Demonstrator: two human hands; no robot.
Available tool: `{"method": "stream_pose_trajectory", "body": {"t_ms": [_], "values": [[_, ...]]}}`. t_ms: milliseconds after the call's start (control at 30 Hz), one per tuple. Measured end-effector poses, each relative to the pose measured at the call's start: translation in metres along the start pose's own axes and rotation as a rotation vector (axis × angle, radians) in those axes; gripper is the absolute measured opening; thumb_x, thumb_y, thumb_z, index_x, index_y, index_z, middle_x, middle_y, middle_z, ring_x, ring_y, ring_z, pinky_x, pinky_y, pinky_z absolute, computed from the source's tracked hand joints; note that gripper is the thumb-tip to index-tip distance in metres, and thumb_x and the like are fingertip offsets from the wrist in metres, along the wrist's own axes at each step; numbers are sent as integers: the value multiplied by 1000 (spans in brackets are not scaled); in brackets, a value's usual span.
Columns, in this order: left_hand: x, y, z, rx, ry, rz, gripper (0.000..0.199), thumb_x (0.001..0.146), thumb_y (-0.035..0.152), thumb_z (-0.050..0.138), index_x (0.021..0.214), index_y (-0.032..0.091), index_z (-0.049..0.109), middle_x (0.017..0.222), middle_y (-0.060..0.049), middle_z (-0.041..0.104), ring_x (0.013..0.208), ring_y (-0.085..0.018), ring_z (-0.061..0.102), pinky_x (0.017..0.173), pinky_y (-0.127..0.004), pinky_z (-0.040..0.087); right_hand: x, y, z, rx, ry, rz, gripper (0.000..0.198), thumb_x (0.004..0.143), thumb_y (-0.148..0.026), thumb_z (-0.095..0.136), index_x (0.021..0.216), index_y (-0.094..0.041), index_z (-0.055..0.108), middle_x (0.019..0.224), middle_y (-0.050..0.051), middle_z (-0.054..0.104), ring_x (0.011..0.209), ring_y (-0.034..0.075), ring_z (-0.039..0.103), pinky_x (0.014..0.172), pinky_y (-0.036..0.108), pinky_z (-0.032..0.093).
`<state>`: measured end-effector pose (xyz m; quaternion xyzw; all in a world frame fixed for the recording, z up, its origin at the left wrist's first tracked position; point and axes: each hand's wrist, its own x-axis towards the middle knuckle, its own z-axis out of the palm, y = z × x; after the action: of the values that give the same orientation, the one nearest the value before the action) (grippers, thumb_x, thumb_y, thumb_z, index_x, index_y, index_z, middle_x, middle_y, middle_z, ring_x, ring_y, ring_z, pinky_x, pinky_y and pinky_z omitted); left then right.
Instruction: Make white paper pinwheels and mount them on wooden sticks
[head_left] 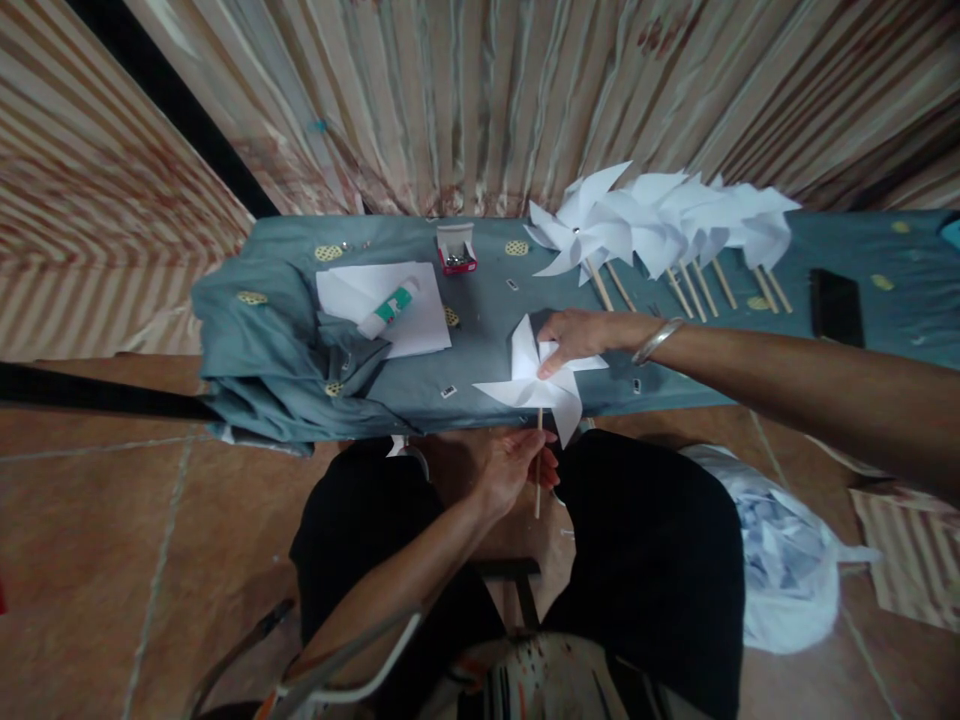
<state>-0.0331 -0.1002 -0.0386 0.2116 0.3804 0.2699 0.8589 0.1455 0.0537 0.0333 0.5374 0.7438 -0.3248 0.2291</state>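
A white paper pinwheel (559, 395) lies at the front edge of the cloth-covered table, its wooden stick (539, 500) reaching out over my lap. My left hand (517, 468) is closed around that stick just below the paper blades. From the right, my right hand (574, 338) comes over the pinwheel, its thumb and fingers gripping the paper near the centre. Whether a pin sits under those fingers is hidden. Behind and to the right, several finished-looking pinwheels (592, 220) lie in an overlapping row with their sticks toward me.
A glue stick (388, 308) rests on a stack of white paper (427, 325) at the left. Beyond it stands an open red box (457, 262) of small metal pieces. A black phone (836, 307) lies at the right. On the floor is a white plastic bag (795, 610).
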Motion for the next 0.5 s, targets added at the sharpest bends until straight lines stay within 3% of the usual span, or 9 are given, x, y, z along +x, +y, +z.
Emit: {"method": "stream_pose_trajectory", "body": {"t_ms": [267, 500], "values": [[0, -1, 2, -12, -9, -9, 52, 60, 56, 78, 84, 12, 63, 56, 1, 61, 42, -11, 56, 45, -24, 41, 0, 0, -1, 40, -4, 7, 35, 63, -52, 72, 70, -17, 68, 65, -1, 60, 59, 13, 50, 54, 26, 30], [2, -3, 4, -52, -10, -25, 58, 55, 57, 80, 85, 11, 62, 55, 1, 61, 42, -12, 57, 45, -25, 44, 0, -1, -1, 37, 3, 28, 37, 63, -52, 71, 74, -18, 69, 67, 0, 62, 62, 14, 52, 56, 26, 32]]}}
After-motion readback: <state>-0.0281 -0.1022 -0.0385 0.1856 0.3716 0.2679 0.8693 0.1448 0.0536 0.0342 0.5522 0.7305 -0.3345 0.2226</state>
